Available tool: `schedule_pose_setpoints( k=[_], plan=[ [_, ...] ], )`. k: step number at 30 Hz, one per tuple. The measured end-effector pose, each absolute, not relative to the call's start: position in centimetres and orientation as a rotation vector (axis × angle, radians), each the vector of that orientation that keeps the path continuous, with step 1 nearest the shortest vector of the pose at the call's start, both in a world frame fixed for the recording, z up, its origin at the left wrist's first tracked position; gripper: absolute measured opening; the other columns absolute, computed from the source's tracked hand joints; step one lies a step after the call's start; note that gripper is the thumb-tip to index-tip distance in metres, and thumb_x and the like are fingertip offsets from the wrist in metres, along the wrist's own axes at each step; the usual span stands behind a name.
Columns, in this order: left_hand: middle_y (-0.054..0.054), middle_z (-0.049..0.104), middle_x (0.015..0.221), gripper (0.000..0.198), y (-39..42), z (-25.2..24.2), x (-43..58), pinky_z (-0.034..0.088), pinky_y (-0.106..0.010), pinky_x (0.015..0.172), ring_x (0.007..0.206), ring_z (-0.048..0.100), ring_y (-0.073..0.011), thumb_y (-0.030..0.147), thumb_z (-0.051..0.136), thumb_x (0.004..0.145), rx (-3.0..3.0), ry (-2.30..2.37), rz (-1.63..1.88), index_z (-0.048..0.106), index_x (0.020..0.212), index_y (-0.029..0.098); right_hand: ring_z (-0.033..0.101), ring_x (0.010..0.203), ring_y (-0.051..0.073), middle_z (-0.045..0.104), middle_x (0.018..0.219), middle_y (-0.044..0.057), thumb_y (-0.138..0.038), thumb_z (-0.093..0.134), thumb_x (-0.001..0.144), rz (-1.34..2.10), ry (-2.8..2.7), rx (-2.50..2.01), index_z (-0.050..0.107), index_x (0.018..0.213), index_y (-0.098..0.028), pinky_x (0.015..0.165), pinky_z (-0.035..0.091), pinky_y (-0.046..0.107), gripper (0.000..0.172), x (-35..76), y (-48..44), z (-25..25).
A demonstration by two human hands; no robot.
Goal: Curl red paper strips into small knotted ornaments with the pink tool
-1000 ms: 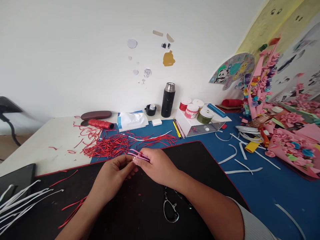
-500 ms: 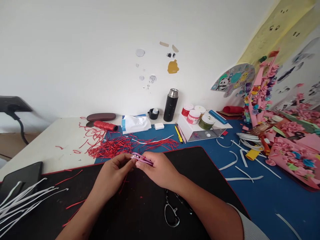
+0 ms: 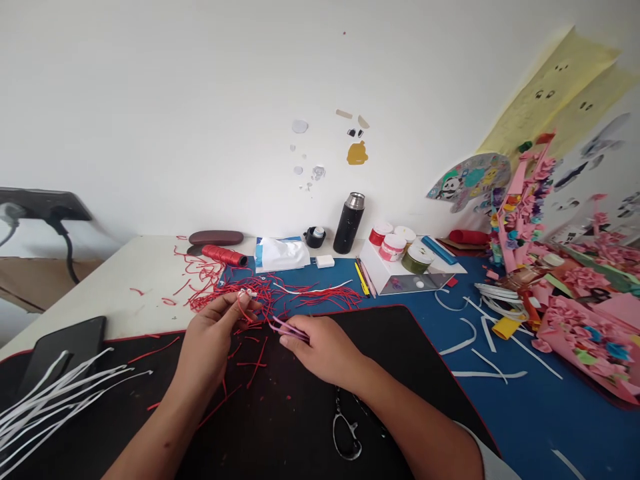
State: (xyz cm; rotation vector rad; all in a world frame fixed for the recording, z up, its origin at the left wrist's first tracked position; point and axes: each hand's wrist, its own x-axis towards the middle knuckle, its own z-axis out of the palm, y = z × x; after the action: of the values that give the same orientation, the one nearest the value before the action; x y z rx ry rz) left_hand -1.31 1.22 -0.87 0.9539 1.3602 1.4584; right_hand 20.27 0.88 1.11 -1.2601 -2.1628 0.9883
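My left hand [image 3: 213,337] is at the near edge of a heap of thin red strips [image 3: 260,297], its fingertips pinched on a red strip there. My right hand [image 3: 320,347] rests on the black mat [image 3: 400,347] and pinches a small bundle of pink strips [image 3: 286,328] that point left. The two hands are a short way apart. Loose red strips [image 3: 253,360] lie on the mat between and below them.
Scissors [image 3: 347,430] lie by my right forearm. White strips [image 3: 55,397] fan out at the left beside a black phone [image 3: 63,347]. At the back stand a black flask [image 3: 349,223], paint jars [image 3: 395,245], a red thread spool [image 3: 224,255] and tissues [image 3: 283,253]. Pink paper flowers [image 3: 575,320] crowd the right.
My left hand has left the pink bundle and moved up and left to the red heap, where it pinches a strip. My right hand keeps the pink bundle. The view tilted down a little.
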Motion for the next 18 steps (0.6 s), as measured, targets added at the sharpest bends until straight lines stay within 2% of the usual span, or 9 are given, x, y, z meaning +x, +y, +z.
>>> schedule_pose_setpoints(
  k=[8,11,14,18],
  plan=[
    [-0.007,0.079,0.079,0.051,0.8,0.1,-0.4,0.048,-0.032,0.067,0.072,0.063,-0.0215,0.070,0.089,0.070,1.001,1.268,1.369,0.079,0.081,0.021,0.062,0.082,0.017,0.072,0.090,0.002,-0.028,0.073,0.102,0.710,-2.396,-1.293,0.074,0.091,-0.019,0.072,0.033,0.028,0.014,19.4,0.5,0.7],
    [-0.009,0.081,0.080,0.055,0.7,0.2,-0.4,0.049,-0.032,0.068,0.074,0.066,-0.0231,0.073,0.089,0.068,1.004,1.265,1.370,0.079,0.081,0.020,0.067,0.093,0.021,0.075,0.099,0.005,-0.033,0.075,0.102,0.685,-2.424,-1.305,0.080,0.105,-0.021,0.079,0.041,0.029,0.014,19.0,0.4,0.8],
    [-0.010,0.083,0.081,0.058,0.7,0.2,-0.5,0.049,-0.033,0.067,0.072,0.066,-0.0233,0.076,0.088,0.067,1.020,1.263,1.358,0.078,0.079,0.020,0.069,0.106,0.024,0.077,0.112,0.008,-0.036,0.078,0.100,0.711,-2.379,-1.286,0.079,0.124,-0.021,0.089,0.047,0.032,0.029,18.9,0.3,1.2],
    [-0.010,0.083,0.081,0.055,0.7,0.1,-0.7,0.048,-0.032,0.065,0.068,0.063,-0.0217,0.074,0.088,0.067,1.033,1.275,1.351,0.080,0.078,0.021,0.069,0.100,0.021,0.076,0.105,0.005,-0.030,0.078,0.100,0.704,-2.279,-1.339,0.079,0.121,-0.020,0.090,0.048,0.031,0.024,20.0,-0.5,2.1]
  ],
)
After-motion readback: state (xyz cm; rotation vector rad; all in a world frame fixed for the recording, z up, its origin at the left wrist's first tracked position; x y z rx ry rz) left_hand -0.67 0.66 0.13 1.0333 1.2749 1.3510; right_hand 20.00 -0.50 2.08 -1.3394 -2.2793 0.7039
